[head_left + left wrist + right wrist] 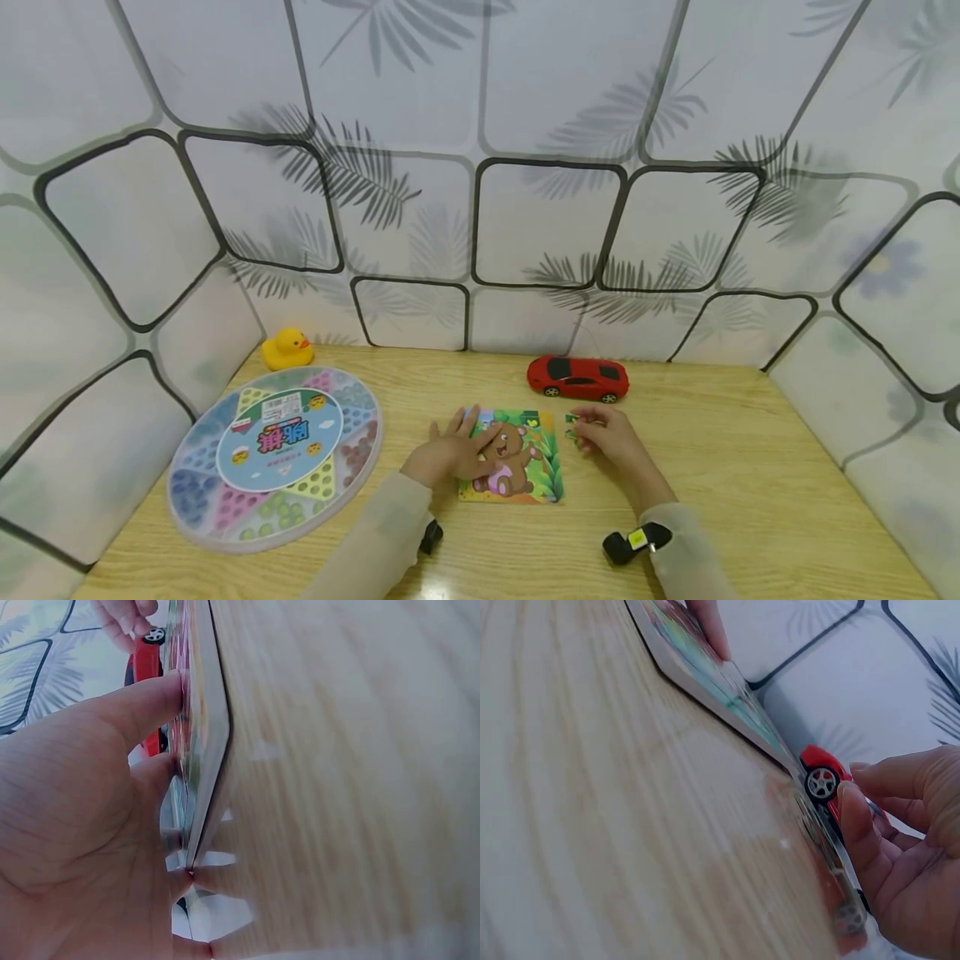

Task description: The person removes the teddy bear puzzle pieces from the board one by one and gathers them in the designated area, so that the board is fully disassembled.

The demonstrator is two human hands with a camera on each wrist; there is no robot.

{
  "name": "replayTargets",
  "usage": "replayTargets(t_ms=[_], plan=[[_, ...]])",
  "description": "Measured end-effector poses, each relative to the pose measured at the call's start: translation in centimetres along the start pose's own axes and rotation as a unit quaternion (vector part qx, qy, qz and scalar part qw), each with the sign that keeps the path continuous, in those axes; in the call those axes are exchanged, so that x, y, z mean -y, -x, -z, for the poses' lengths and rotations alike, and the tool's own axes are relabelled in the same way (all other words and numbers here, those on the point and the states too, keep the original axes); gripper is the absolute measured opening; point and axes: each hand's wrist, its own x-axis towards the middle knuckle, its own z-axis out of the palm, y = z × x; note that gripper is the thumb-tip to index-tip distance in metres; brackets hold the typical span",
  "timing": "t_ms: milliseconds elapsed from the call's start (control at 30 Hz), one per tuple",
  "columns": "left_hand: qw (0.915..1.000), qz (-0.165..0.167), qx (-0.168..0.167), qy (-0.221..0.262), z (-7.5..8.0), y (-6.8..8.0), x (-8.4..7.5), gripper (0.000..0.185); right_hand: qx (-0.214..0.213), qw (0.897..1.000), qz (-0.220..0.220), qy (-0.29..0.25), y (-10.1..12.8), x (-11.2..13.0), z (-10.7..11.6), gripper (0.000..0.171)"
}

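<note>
Puzzle board (525, 471), square, printed with a cartoon bear among green leaves, is lying flat on the wooden bench (750, 483) near its middle, just short of the person's forearms. Left hand (450, 454) is resting on the board's 9 o'clock edge, fingers spread straight and pressing down on the picture surface; the left wrist view is showing those fingers (142, 705) lying against the board's face (206, 720), with nothing clasped. Right hand (611, 433) is sitting just off the board's 2 o'clock corner, its grip pinched on a small green puzzle piece (572, 425) between thumb and fingertips; in the right wrist view the curled fingers (862, 825) are showing, but the piece itself is too blurred there to make out. Red toy car (577, 377) is standing at 12 o'clock from the right hand, near it but apart, side-on to the viewer, and is appearing again behind the board's edge in the right wrist view (821, 769). Round checkers-style game case (273, 454), clear-lidded with coloured marbles in wedge compartments, is lying at 9 o'clock from the board, well apart. Yellow rubber duck (287, 348) is sitting at 12 o'clock from the case, by the wall panel. Dark wrist-worn devices (637, 542) are showing at both sleeves.
</note>
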Motion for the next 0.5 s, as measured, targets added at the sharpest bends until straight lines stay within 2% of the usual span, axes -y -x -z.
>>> replayTargets(t_ms=[167, 500], plan=[[1.0, 0.001, -0.001, 0.006, 0.0, 0.0, 0.0, 0.071, 0.032, 0.998, 0.029, 0.035, -0.2, 0.1, -1.1, 0.031], [1.0, 0.008, 0.004, 0.004, 0.3, 0.3, -0.3, 0.069, 0.07, 0.994, 0.048, 0.064, -0.2, 0.3, -3.5, 0.028]])
